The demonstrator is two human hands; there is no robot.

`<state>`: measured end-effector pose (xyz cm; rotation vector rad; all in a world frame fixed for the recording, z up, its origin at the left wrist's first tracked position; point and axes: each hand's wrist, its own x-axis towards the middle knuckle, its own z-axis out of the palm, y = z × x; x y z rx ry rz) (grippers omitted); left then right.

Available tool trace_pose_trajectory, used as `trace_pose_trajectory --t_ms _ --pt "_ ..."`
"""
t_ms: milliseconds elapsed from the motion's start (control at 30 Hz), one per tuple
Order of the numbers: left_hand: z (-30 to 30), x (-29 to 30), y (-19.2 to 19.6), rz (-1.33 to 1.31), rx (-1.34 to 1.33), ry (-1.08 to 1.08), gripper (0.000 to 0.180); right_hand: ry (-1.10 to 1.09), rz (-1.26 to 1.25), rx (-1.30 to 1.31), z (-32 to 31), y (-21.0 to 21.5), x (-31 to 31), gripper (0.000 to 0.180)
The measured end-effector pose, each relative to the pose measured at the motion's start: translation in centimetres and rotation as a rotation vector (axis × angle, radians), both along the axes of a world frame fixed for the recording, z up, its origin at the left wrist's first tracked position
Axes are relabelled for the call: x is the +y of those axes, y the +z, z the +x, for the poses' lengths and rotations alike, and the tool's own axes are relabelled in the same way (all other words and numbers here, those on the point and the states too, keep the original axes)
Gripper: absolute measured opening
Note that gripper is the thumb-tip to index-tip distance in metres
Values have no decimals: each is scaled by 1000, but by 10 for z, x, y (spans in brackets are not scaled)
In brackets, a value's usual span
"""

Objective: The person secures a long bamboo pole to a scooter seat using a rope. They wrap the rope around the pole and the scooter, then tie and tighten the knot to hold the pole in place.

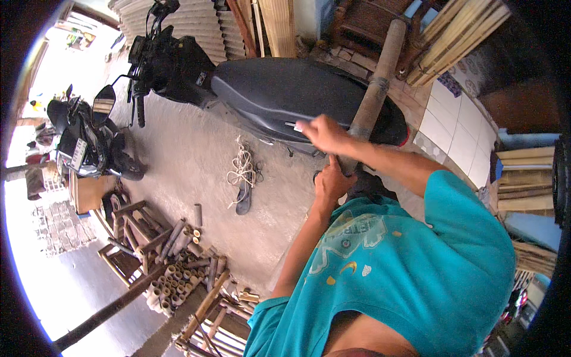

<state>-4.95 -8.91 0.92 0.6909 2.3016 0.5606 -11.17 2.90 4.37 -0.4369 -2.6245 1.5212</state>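
A long brown bamboo pole (380, 83) slants from the far right down toward my body, passing over the rear of the black motorbike seat. My left hand (334, 181) is closed on the near end of this pole, its index finger pointing along it. Just beyond, my right hand (326, 134) is curled into a fist beside the pole, with the thumb out to the left. What it holds, if anything, cannot be made out. Behind that fist is the side of the motorbike (267, 95).
A tangle of pale rope (241, 169) lies by a dark sandal (242, 201) on the concrete floor. Cut bamboo tubes (172, 284) are piled at lower left near wooden frames (128, 232). Another motorbike (89, 140) stands at far left; split bamboo strips (458, 38) lean at far right.
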Motion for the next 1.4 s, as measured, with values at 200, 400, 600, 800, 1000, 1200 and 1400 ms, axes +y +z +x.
trace_pose_trajectory --t_ms 200,400,600,800,1000,1200,1400 --pt "6 -4 -4 151 -6 -37 61 -134 267 -8 50 8 -26 60" --pt "-6 -3 -93 592 -131 37 44 -112 268 113 61 19 -43 48" --pt "-57 11 -81 1067 -947 527 34 -340 632 157 63 1 -73 39" --pt "-66 16 -84 1242 -1216 606 44 -677 92 724 99 10 -59 31" --pt "-80 -31 -155 1257 -1418 412 45 -787 -653 60 153 -169 -40 28" --pt "-65 -24 -162 885 -1268 183 50 -512 -1490 618 121 -228 -52 28" --pt "-42 -31 -155 646 -1247 410 61 -515 -1461 553 120 -232 -44 25"
